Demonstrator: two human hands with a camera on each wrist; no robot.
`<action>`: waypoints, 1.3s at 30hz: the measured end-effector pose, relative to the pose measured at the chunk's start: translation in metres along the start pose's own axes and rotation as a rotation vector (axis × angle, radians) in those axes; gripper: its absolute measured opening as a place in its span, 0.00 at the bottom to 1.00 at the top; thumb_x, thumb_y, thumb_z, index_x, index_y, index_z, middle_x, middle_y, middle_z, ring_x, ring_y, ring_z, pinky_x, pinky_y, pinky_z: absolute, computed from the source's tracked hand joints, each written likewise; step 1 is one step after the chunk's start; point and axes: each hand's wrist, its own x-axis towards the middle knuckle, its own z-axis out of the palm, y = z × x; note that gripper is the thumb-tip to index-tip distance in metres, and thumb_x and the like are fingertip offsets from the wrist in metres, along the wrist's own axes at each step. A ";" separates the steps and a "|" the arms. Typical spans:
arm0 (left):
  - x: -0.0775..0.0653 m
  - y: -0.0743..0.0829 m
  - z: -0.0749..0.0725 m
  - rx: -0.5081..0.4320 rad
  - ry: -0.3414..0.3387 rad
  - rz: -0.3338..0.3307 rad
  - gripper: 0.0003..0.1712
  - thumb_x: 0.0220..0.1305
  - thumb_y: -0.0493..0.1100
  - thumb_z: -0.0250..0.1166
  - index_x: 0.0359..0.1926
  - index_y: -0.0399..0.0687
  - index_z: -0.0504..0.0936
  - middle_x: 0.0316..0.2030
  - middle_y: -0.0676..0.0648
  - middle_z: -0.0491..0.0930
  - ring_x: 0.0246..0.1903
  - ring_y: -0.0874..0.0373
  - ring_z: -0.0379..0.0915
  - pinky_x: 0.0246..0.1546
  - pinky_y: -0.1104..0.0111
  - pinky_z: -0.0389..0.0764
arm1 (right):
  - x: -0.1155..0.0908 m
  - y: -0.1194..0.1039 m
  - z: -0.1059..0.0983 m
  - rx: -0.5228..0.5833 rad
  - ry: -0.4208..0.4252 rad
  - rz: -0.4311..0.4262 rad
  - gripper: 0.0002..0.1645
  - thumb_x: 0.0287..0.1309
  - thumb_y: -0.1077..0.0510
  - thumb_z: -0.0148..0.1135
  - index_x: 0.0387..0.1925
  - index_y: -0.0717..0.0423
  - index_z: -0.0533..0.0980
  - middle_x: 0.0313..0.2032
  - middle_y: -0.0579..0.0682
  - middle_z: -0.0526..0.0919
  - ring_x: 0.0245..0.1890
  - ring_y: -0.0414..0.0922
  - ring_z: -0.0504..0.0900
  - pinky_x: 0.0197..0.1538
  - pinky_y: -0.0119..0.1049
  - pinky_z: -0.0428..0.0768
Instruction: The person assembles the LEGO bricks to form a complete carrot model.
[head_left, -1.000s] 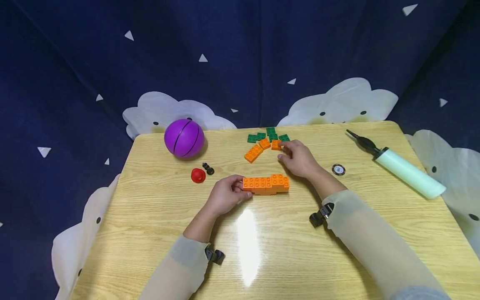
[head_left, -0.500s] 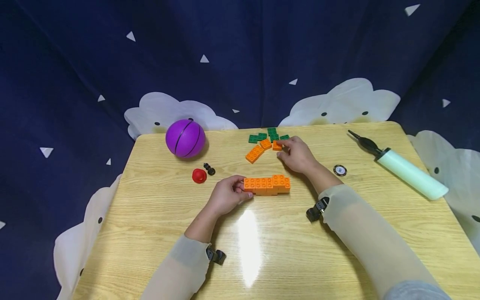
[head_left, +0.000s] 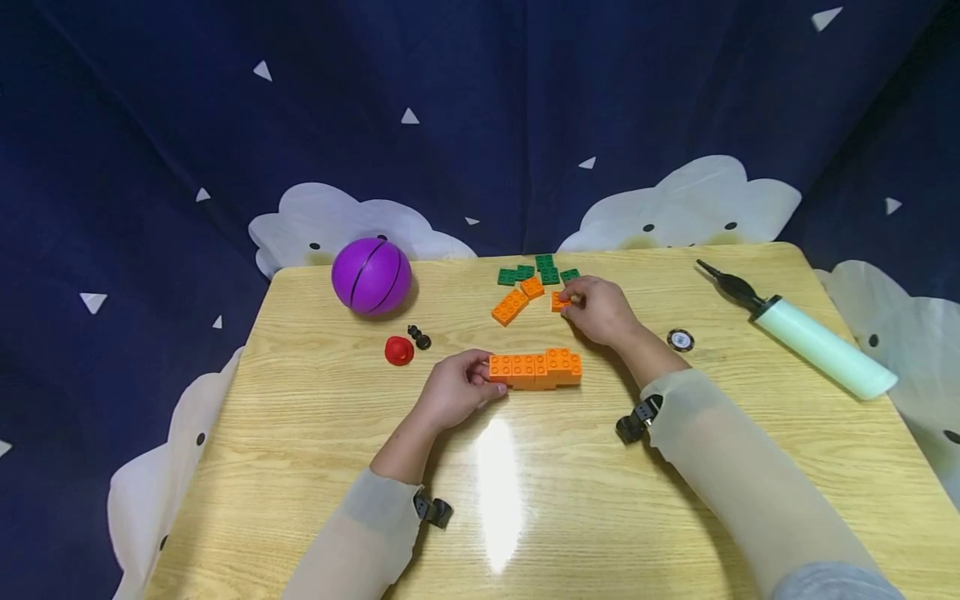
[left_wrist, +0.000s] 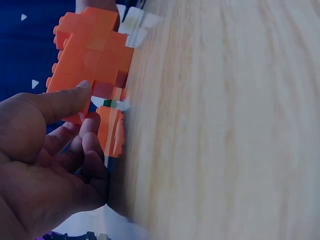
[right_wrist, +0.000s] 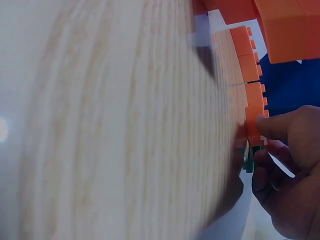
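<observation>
A: ok what's that at the far left corner of the wood-grain counter (head_left: pixel 300 433)?

B: purple toy basketball (head_left: pixel 372 277), black seam lines. In front of it there's a little red hat (head_left: pixel 399 351), with a knobbly black piece (head_left: pixel 419 337) just beside it, too small to make out.

A: and over on the right?

B: poker chip (head_left: pixel 680 340), dark rim, pale middle. Then a hand pump (head_left: pixel 825 346) lying slantwise, mint barrel, black nozzle. Navy curtain (head_left: pixel 480 125) behind, white triangles and dot-eyed clouds (head_left: pixel 322 212) all over lol
</observation>
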 end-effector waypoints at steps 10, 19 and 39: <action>0.000 0.001 -0.001 0.007 0.004 0.004 0.29 0.58 0.44 0.79 0.59 0.43 0.82 0.36 0.52 0.81 0.35 0.57 0.75 0.40 0.64 0.79 | -0.005 0.001 -0.002 -0.015 -0.001 0.031 0.09 0.68 0.60 0.65 0.48 0.56 0.83 0.48 0.56 0.83 0.41 0.53 0.77 0.48 0.49 0.76; 0.001 0.002 -0.001 0.005 -0.002 0.002 0.28 0.58 0.44 0.79 0.59 0.44 0.82 0.36 0.52 0.81 0.36 0.57 0.75 0.40 0.65 0.78 | -0.015 -0.010 -0.010 -0.005 0.016 0.011 0.10 0.67 0.57 0.69 0.47 0.54 0.84 0.53 0.56 0.84 0.42 0.53 0.77 0.50 0.49 0.76; 0.001 -0.001 0.000 -0.008 -0.004 -0.001 0.27 0.58 0.44 0.79 0.57 0.45 0.83 0.36 0.52 0.81 0.35 0.56 0.74 0.39 0.64 0.78 | -0.042 -0.046 -0.028 0.054 -0.037 -0.067 0.11 0.67 0.58 0.67 0.49 0.50 0.82 0.42 0.50 0.84 0.35 0.49 0.78 0.32 0.41 0.74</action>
